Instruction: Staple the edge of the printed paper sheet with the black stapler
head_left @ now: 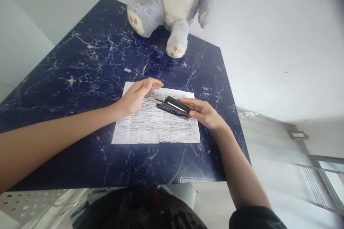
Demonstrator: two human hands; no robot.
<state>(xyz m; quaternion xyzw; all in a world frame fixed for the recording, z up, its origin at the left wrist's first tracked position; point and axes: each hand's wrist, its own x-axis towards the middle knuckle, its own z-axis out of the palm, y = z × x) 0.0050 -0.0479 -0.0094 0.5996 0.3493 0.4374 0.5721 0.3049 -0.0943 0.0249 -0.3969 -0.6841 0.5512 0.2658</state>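
Note:
A black stapler lies at a slant over printed paper sheets, its metal staple channel sticking out from the front end toward the left. My right hand is closed round the stapler's rear end, thumb on the near side and fingers on the far side. Over the upper left of the sheets is my left hand, its fingers stretched out just beyond the tip of the metal channel. I see nothing held in it, though its palm side is partly hidden. Whether it touches the channel tip is unclear.
A small pale block lies on the dark blue marbled table, beyond the sheets. A grey and cream plush toy sits at the table's far edge against the wall. A perforated white surface shows below the near left edge.

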